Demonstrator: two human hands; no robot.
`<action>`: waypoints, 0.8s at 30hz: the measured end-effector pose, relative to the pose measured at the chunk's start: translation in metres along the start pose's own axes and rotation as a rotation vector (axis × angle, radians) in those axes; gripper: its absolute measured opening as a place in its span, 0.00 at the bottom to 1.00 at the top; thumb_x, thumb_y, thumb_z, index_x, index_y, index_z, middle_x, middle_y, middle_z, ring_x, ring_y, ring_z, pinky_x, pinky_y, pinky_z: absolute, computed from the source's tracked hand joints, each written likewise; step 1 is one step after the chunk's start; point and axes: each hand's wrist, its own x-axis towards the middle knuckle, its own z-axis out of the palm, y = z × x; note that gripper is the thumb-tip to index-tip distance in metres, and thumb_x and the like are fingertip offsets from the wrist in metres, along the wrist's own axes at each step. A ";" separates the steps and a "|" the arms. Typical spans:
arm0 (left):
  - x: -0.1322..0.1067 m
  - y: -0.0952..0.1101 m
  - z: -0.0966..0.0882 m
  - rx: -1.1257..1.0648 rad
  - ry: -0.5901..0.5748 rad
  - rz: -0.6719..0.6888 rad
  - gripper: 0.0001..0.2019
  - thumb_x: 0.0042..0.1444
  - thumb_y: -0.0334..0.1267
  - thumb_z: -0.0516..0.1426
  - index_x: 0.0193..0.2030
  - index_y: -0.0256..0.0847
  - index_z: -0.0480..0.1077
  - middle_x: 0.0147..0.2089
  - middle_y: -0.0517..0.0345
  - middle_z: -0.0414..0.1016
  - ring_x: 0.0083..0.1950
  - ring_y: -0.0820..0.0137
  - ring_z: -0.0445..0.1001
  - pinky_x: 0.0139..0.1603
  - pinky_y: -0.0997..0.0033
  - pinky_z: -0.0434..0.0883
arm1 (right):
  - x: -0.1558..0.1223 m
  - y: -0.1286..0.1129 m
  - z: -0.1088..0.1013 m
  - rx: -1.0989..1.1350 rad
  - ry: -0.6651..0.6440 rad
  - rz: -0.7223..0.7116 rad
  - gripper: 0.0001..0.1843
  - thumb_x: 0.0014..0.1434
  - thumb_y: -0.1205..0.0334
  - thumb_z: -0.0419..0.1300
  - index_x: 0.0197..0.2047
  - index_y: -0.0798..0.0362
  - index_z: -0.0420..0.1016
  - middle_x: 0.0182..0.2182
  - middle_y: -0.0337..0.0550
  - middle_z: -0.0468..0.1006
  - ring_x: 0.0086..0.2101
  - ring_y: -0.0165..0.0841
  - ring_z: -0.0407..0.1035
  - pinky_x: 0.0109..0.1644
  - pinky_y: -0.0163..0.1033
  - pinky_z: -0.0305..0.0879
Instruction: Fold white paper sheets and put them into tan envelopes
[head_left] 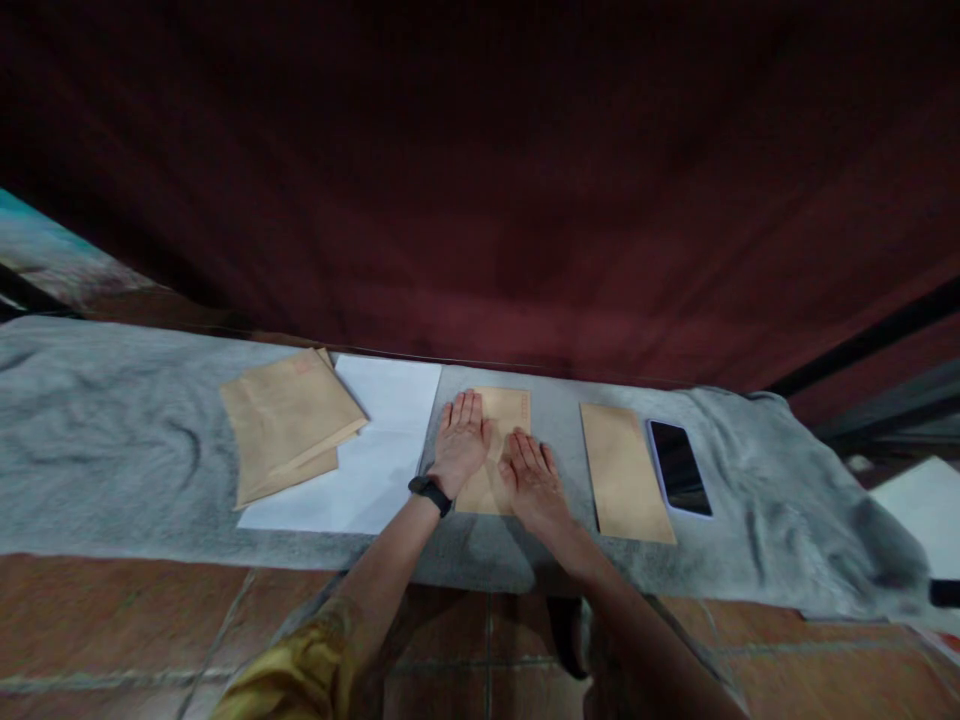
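Observation:
A brown paper envelope (506, 405) lies upright in front of me on a grey cloth, with small red marks near its top right corner. My left hand (461, 440) rests flat over its left side, fingers stretched out and pointing away from me. On its right side lies my right hand (534, 480), also flat with the fingers extended. Neither hand grips anything. Both palms are turned down, and they cover much of the envelope's middle. A dark watch sits on my left wrist.
The grey cloth (135, 440) covers a long, narrow surface. White paper (382, 450) lies to the left, partly under several brown envelopes (292, 420). Rightward are another brown envelope (626, 475) and a phone (679, 468). A dark red curtain (480, 250) hangs behind.

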 end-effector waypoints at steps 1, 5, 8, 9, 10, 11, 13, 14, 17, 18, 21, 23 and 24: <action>-0.003 0.000 -0.001 0.003 -0.004 0.010 0.30 0.72 0.43 0.39 0.76 0.30 0.52 0.78 0.43 0.51 0.79 0.57 0.47 0.78 0.50 0.47 | 0.005 0.000 0.000 0.000 -0.007 0.024 0.30 0.75 0.57 0.38 0.75 0.58 0.55 0.73 0.53 0.55 0.72 0.43 0.51 0.74 0.56 0.46; -0.017 0.003 -0.004 0.004 -0.021 0.113 0.28 0.71 0.42 0.41 0.76 0.40 0.53 0.79 0.51 0.49 0.79 0.54 0.46 0.77 0.45 0.48 | 0.026 -0.002 -0.001 -0.002 -0.007 0.101 0.30 0.75 0.56 0.38 0.74 0.59 0.56 0.73 0.52 0.55 0.71 0.42 0.51 0.74 0.54 0.45; -0.023 0.005 -0.004 -0.002 -0.017 0.166 0.28 0.71 0.41 0.43 0.76 0.43 0.55 0.79 0.54 0.50 0.80 0.53 0.45 0.77 0.45 0.48 | 0.038 -0.003 0.000 -0.010 0.023 0.121 0.31 0.75 0.56 0.38 0.74 0.60 0.57 0.73 0.53 0.55 0.71 0.43 0.52 0.74 0.54 0.43; -0.024 0.005 -0.003 -0.003 -0.012 0.169 0.28 0.70 0.40 0.43 0.76 0.42 0.55 0.79 0.53 0.50 0.80 0.53 0.45 0.77 0.46 0.48 | 0.040 -0.003 0.001 -0.016 0.033 0.121 0.31 0.75 0.55 0.38 0.74 0.60 0.57 0.73 0.53 0.55 0.71 0.43 0.52 0.74 0.54 0.43; -0.025 0.005 -0.003 -0.003 -0.009 0.168 0.28 0.70 0.40 0.43 0.75 0.41 0.55 0.79 0.52 0.50 0.79 0.53 0.45 0.77 0.46 0.48 | 0.043 -0.002 0.002 -0.024 0.043 0.121 0.31 0.75 0.55 0.38 0.74 0.61 0.56 0.73 0.54 0.55 0.71 0.44 0.52 0.74 0.54 0.43; -0.025 0.005 -0.002 -0.001 -0.009 0.163 0.28 0.71 0.40 0.43 0.75 0.40 0.55 0.79 0.50 0.50 0.79 0.53 0.45 0.77 0.47 0.48 | 0.045 -0.001 0.003 -0.032 0.053 0.122 0.31 0.75 0.55 0.38 0.74 0.61 0.56 0.73 0.55 0.55 0.71 0.44 0.52 0.74 0.55 0.43; -0.026 0.004 -0.001 0.005 -0.017 0.149 0.29 0.71 0.41 0.41 0.75 0.35 0.55 0.79 0.47 0.49 0.79 0.54 0.46 0.77 0.48 0.48 | 0.048 0.000 0.006 -0.050 0.073 0.123 0.32 0.75 0.54 0.39 0.74 0.62 0.55 0.73 0.57 0.54 0.71 0.45 0.51 0.74 0.56 0.42; -0.026 0.003 -0.001 0.007 -0.022 0.143 0.29 0.72 0.41 0.41 0.76 0.33 0.54 0.78 0.45 0.49 0.79 0.55 0.47 0.77 0.48 0.48 | 0.049 0.000 0.007 -0.059 0.085 0.128 0.32 0.75 0.54 0.39 0.74 0.63 0.54 0.73 0.59 0.54 0.71 0.45 0.51 0.74 0.56 0.42; -0.029 -0.002 -0.001 0.010 -0.022 0.138 0.30 0.72 0.43 0.40 0.76 0.31 0.51 0.78 0.42 0.50 0.79 0.58 0.48 0.78 0.50 0.49 | 0.051 -0.001 0.011 -0.076 0.122 0.152 0.33 0.75 0.54 0.39 0.74 0.66 0.53 0.73 0.62 0.54 0.71 0.47 0.51 0.73 0.57 0.42; -0.031 -0.004 -0.001 0.009 -0.016 0.142 0.30 0.72 0.43 0.40 0.77 0.31 0.50 0.78 0.41 0.51 0.79 0.58 0.49 0.77 0.50 0.49 | 0.052 -0.001 0.013 -0.078 0.134 0.163 0.33 0.75 0.54 0.39 0.74 0.67 0.53 0.72 0.62 0.55 0.71 0.47 0.51 0.73 0.58 0.42; -0.035 -0.011 -0.001 0.005 0.004 0.150 0.31 0.72 0.44 0.41 0.77 0.31 0.48 0.77 0.40 0.52 0.79 0.57 0.49 0.77 0.48 0.51 | 0.051 -0.004 0.016 -0.080 0.178 0.197 0.34 0.75 0.53 0.39 0.74 0.68 0.53 0.72 0.64 0.57 0.70 0.49 0.53 0.72 0.59 0.42; -0.038 -0.014 -0.001 0.008 0.004 0.143 0.31 0.72 0.45 0.41 0.77 0.30 0.49 0.77 0.39 0.52 0.79 0.57 0.49 0.77 0.48 0.51 | 0.050 -0.004 0.019 -0.083 0.203 0.219 0.35 0.75 0.51 0.39 0.74 0.69 0.53 0.71 0.65 0.57 0.69 0.50 0.54 0.72 0.59 0.42; -0.039 -0.015 -0.002 0.013 0.000 0.135 0.32 0.72 0.45 0.41 0.76 0.29 0.50 0.77 0.39 0.52 0.79 0.57 0.49 0.77 0.49 0.51 | 0.049 -0.004 0.019 -0.085 0.209 0.227 0.36 0.75 0.50 0.39 0.74 0.69 0.53 0.71 0.65 0.57 0.69 0.50 0.55 0.72 0.59 0.43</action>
